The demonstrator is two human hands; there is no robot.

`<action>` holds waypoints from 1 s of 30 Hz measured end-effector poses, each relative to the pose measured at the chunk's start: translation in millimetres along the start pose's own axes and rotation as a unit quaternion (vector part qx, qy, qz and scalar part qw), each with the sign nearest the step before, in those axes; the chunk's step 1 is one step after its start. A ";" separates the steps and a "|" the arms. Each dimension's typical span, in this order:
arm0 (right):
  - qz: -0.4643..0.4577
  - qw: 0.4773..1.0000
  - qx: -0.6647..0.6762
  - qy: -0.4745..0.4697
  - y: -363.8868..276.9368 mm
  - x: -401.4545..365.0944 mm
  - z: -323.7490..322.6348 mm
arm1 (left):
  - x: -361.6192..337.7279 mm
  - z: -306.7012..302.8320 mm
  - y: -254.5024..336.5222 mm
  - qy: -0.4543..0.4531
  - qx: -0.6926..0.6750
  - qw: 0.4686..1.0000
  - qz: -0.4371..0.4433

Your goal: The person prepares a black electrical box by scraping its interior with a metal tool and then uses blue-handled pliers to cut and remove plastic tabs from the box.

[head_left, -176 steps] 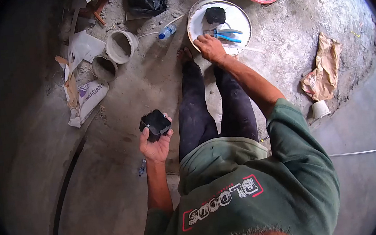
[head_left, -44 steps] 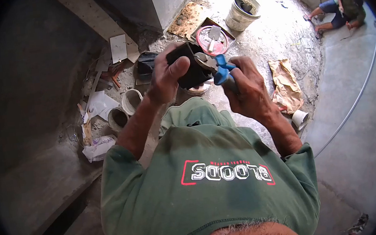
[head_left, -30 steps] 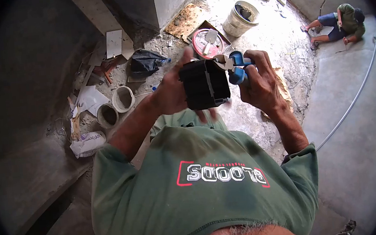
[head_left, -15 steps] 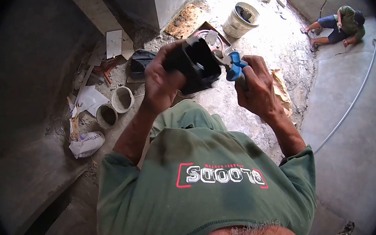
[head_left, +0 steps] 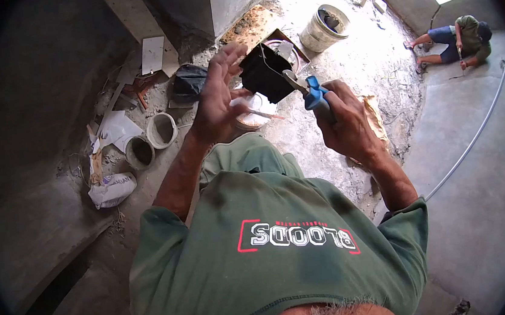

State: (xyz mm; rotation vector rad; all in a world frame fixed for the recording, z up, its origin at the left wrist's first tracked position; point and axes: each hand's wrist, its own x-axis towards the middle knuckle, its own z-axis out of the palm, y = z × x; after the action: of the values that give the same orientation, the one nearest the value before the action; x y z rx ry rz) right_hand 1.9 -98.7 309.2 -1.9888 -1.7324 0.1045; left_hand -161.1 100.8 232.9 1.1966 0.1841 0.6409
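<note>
In front of my chest, a pair of blue-handled pliers (head_left: 315, 93) is closed in my right hand (head_left: 351, 125). Their metal jaws are at the right edge of a black open box (head_left: 264, 74), which hangs from them. My left hand (head_left: 218, 100) is just left of the box, its fingers spread and slightly blurred, holding nothing. Below the box, a pale round container (head_left: 255, 118) with a thin stick across it shows partly.
A mortar-stained bucket (head_left: 313, 33) stands ahead. Two small pails (head_left: 162, 131), a white sack (head_left: 113, 190) and board scraps lie on the left. At the right, a person (head_left: 471, 42) sits on the floor near a grey hose (head_left: 478, 130).
My left hand has let go of the black box and drawn away to the left with fingers spread. The box has turned and now hangs at the pliers.
</note>
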 end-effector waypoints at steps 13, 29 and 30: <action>-0.090 0.996 0.016 -0.023 -5.4 12.6 -15.6 | -12.8 15.9 -12.6 -0.159 -0.342 0.917 -0.131; 0.011 1.000 0.012 0.022 8.7 0.6 5.8 | -13.8 17.2 8.9 0.047 0.155 0.960 0.230; 0.011 1.000 0.015 0.008 6.7 0.8 6.7 | -12.4 14.1 11.9 0.038 0.235 0.932 0.274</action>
State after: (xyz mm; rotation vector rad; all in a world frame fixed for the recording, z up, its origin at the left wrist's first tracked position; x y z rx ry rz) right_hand 5.7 -96.3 300.8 -1.9819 -1.6889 0.1221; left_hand -169.1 85.1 246.5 1.7089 0.0642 1.1787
